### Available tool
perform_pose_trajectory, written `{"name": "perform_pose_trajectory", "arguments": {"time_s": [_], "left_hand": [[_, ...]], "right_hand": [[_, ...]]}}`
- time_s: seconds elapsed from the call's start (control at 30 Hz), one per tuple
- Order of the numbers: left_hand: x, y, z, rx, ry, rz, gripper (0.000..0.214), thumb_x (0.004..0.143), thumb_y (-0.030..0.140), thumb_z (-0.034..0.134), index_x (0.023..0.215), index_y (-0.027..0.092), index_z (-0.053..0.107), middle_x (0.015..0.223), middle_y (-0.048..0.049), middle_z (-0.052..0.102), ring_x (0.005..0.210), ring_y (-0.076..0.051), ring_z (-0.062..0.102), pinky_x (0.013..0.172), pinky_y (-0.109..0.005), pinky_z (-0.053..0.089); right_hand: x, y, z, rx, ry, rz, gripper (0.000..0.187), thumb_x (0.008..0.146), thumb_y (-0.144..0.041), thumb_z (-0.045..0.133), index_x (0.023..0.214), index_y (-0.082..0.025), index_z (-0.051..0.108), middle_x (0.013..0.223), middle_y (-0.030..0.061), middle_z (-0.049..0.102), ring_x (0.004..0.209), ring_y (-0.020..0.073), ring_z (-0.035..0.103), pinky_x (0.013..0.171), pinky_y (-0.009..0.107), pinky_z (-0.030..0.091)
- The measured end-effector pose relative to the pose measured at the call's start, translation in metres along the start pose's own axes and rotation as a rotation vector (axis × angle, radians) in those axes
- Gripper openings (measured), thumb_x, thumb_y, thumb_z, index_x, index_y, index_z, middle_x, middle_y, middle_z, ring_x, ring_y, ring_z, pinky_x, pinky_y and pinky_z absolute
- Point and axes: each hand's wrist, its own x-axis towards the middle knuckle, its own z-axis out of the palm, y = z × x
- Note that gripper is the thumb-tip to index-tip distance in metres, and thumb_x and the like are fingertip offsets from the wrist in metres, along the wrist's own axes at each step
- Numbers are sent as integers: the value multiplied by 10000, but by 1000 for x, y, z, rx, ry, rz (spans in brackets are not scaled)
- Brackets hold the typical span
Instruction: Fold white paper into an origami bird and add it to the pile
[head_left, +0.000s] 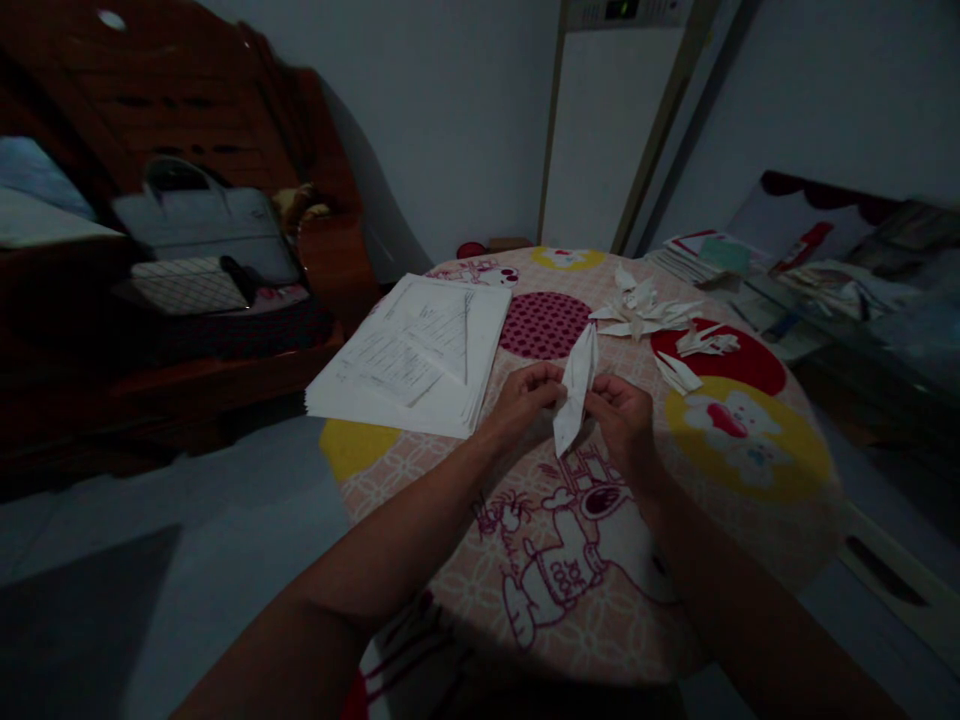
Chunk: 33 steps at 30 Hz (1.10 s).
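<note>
Between my two hands is a piece of folded white paper [576,385], long and narrow with pointed ends, tilted over the round table. My left hand [529,392] pinches its left edge with curled fingers. On the opposite edge, the fingers of my right hand [624,408] are closed on the same paper. Beyond it lies a cluster of folded white paper pieces [637,305]. Smaller folded pieces [706,342] rest nearer the right side. To the left is a stack of white paper sheets [360,370], with loose printed pieces [442,330] on top.
A patterned cloth [480,540] covers the round table. Left of it stands a wooden bench [330,240] holding a handbag [217,230] and a quilted pouch [187,285]. A glass-topped side table [817,320] with papers is at the right. A tall white appliance [607,130] stands behind.
</note>
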Motion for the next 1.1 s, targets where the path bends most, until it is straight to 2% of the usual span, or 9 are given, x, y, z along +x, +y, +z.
{"name": "perform_pose_trajectory", "arguments": {"time_s": [0.2, 0.43, 0.67, 0.8, 0.93, 1.0, 1.1], "left_hand": [[0, 2, 3, -51, -6, -28, 212, 589, 224, 784, 741, 133, 666, 646, 6, 620, 570, -92, 530, 583, -225, 419], [0, -5, 4, -82, 19, -18, 250, 572, 222, 809, 738, 140, 641, 654, 14, 630, 568, -92, 546, 585, -223, 421], [-3, -8, 10, 100, 99, 94, 165, 621, 198, 746, 722, 150, 625, 616, 41, 573, 547, -78, 496, 548, -205, 378], [-4, -9, 12, 173, 59, 158, 161, 699, 269, 723, 774, 144, 656, 662, 23, 602, 599, -93, 533, 588, -213, 405], [-2, -11, 11, 139, 56, 154, 243, 682, 326, 766, 778, 140, 641, 681, 19, 609, 613, -96, 541, 599, -214, 414], [-1, -11, 9, 148, 80, 142, 212, 698, 310, 743, 762, 141, 632, 660, 22, 599, 597, -95, 533, 580, -212, 409], [0, -10, 5, 138, 110, 109, 174, 726, 299, 696, 730, 143, 617, 642, 20, 594, 580, -95, 533, 572, -214, 422]], "right_hand": [[0, 2, -1, -2, -3, -10, 251, 675, -374, 796, 682, -187, 630, 555, -23, 622, 448, 108, 534, 421, 222, 445], [-1, 2, 2, -67, 15, -62, 176, 687, -298, 760, 684, -186, 624, 559, -40, 584, 465, 99, 494, 439, 220, 396], [-3, 7, 0, -322, 74, -191, 171, 743, -237, 639, 617, -199, 529, 531, -66, 452, 488, 89, 398, 469, 226, 320], [-4, 6, 0, -503, 157, -297, 180, 763, -245, 599, 612, -199, 514, 527, -65, 435, 504, 95, 398, 488, 234, 301], [-5, 4, 2, -611, 179, -369, 198, 760, -252, 606, 596, -193, 512, 510, -68, 446, 497, 91, 398, 498, 235, 307], [-5, 2, 2, -566, 152, -341, 184, 759, -261, 619, 606, -188, 547, 514, -63, 477, 497, 92, 421, 498, 230, 323], [-3, 0, 0, -351, 67, -204, 148, 749, -300, 664, 672, -175, 651, 549, -41, 570, 495, 107, 481, 485, 231, 367]]}}
